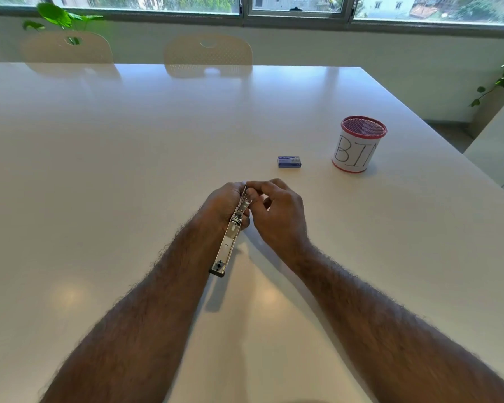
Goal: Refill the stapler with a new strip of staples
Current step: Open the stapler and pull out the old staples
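Metal stapler (230, 237), swung open and held off the white table (128, 170), sits in the curled fingers of the left hand (221, 205), steadying the channel; right hand (277, 210) fingertips pinch at its far end, presumably seating staples, though none is discernible; beyond them, staple box (289, 162), then mesh bin (359, 144)

The opened silver stapler (230, 237) you hold is bright, polished metal, with a matt black plastic tip at its near end. Your white table (128, 141) is smooth and glossy, mirroring the windows and chairs. The small blue staple box (289, 162) looks like printed card. The red round bin (360, 144) is fine metal mesh wrapped in matt white paper.
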Demonstrator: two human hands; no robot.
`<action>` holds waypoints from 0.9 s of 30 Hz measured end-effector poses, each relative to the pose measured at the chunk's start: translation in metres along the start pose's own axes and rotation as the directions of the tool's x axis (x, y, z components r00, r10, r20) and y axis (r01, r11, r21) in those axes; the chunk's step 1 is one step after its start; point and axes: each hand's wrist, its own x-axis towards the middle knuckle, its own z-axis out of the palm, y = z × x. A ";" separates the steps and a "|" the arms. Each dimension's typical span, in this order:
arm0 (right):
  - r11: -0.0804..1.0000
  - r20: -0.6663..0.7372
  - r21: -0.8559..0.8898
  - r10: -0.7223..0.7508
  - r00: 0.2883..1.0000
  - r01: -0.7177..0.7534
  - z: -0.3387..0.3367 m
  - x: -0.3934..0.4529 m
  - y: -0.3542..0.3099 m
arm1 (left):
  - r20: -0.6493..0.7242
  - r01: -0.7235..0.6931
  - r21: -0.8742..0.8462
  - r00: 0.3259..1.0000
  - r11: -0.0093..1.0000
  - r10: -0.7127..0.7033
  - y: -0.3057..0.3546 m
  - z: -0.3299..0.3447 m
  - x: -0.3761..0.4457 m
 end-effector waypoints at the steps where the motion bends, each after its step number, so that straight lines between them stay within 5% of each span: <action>1: 1.000 0.005 -0.012 0.008 1.000 -0.008 0.000 0.000 -0.001 | -0.002 0.002 0.000 1.000 1.000 -0.002 0.000 0.000 0.000; 7: 0.985 0.107 0.086 0.143 0.984 -0.152 -0.004 0.003 -0.006 | -0.088 -0.003 -0.001 0.996 1.000 0.003 0.001 0.004 -0.002; 18: 0.975 0.113 0.116 0.176 0.978 -0.189 -0.008 -0.013 -0.011 | -0.116 0.024 0.075 0.993 0.997 -0.016 0.004 0.002 -0.005; 23: 0.889 0.144 0.268 0.345 0.927 -0.372 -0.010 -0.020 -0.018 | -0.280 -0.050 0.410 0.943 0.911 0.178 0.005 0.008 -0.006; 27: 0.800 0.172 0.370 0.439 0.882 -0.471 -0.013 -0.027 -0.027 | -0.286 -0.072 0.536 0.922 0.841 0.261 0.006 0.009 -0.006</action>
